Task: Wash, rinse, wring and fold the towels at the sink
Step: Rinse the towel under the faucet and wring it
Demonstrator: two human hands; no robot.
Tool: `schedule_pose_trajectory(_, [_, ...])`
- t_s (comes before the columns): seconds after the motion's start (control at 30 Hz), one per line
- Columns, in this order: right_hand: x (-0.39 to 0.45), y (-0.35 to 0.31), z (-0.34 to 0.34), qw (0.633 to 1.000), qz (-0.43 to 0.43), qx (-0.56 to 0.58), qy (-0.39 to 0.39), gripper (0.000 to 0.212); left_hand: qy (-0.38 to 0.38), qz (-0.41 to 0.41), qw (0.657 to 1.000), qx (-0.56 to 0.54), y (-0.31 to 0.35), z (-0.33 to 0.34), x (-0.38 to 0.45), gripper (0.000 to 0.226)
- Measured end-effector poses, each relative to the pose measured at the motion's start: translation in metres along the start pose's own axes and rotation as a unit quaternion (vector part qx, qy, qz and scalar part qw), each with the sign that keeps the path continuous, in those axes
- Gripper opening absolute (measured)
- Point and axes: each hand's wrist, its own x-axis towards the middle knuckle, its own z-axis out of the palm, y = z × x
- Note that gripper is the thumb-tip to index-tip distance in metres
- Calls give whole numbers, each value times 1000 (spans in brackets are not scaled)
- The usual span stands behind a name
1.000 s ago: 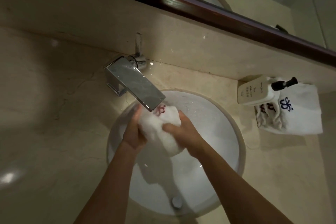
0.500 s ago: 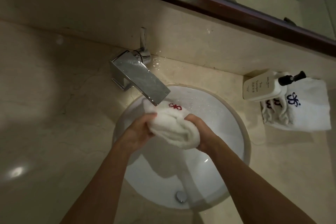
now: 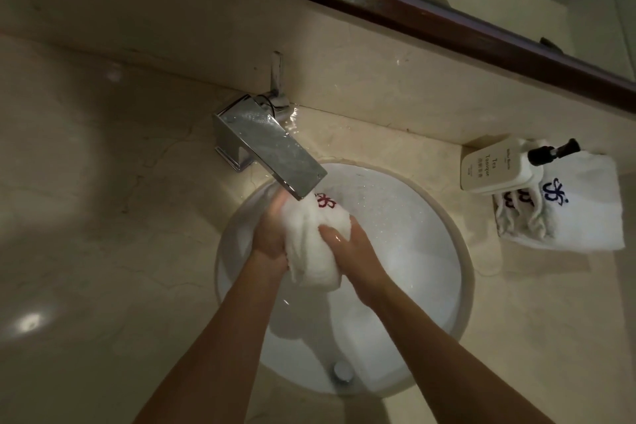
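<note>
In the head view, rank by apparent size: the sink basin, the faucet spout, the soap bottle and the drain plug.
1. Sink basin, by far.
2. Faucet spout.
3. Soap bottle, not much smaller than the spout, so this order is tentative.
4. Drain plug, clearly smallest.

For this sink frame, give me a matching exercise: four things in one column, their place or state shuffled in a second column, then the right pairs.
Things:
1. red-logo towel
2. blue-logo towels
3. bottle
4. drain plug

Places or states:
A. lying on its side on the folded towels
B. at the bottom of the basin
C. bunched between both hands under the spout
D. folded on the counter right of the basin

Pairs: 1-C, 2-D, 3-A, 4-B
</note>
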Motion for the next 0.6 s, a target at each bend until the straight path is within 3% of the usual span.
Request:
schedule_pose_trajectory(0.1, [3, -14, 8, 993, -22, -115, 21, 41, -44, -33, 995, -82, -2, 1, -5, 50])
schedule_pose_trajectory(0.2, [18, -37, 13, 966, -38, -255, -21, 79, -61, -36, 989, -128, -12, -8, -6, 62])
schedule_pose_trajectory(0.23, [25, -45, 17, 952, -47, -299, -38, 82, -48, -34, 989, -132, -13, -10, -6, 62])
schedule_pose_trajectory(0.33, [37, -63, 33, 901, -63, -429, -25, 57, -52, -29, 987, -150, -9, -11, -6, 54])
schedule_pose_trajectory(0.5, [42, -63, 60, 925, -39, -375, 55, 31, -53, -72, 979, -184, -4, -11, -15, 33])
schedule_pose_trajectory(0.6, [41, -66, 67, 899, -62, -428, 66, 27, -43, -102, 976, -187, -2, -12, -14, 33])
